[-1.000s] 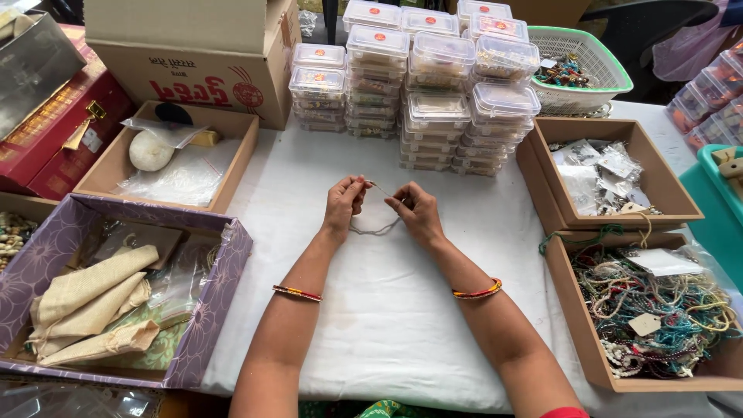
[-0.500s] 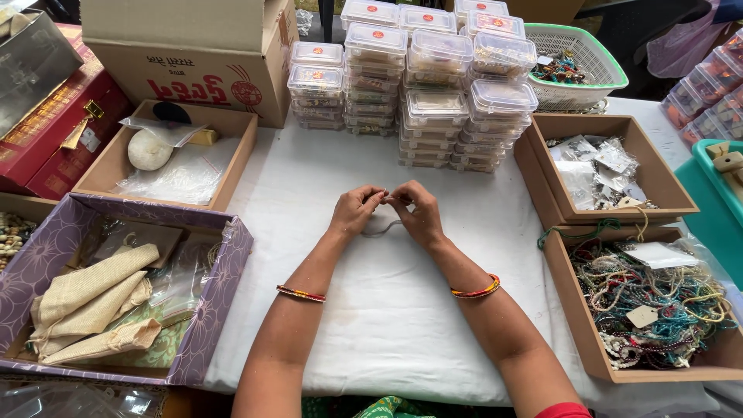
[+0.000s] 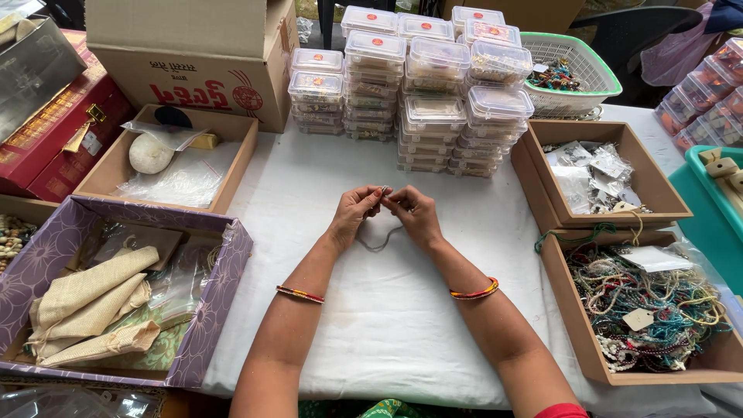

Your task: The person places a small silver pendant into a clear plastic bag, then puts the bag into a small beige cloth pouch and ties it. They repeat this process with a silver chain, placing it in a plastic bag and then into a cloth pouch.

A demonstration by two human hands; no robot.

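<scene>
Since a second ago, my left hand [image 3: 354, 213] and right hand [image 3: 414, 214] have come together from a small gap, so that now I see their fingertips meeting over the white worktop [image 3: 387, 310] and both pinched shut on a thin cord [image 3: 379, 240]. The cord hangs as a small loop from the pinch toward me, its long axis running roughly from the fingertips back toward my body, its low end touching or just above the cloth; I cannot tell which. Stacked clear tubs [image 3: 433, 93] stand beyond, well apart.
</scene>
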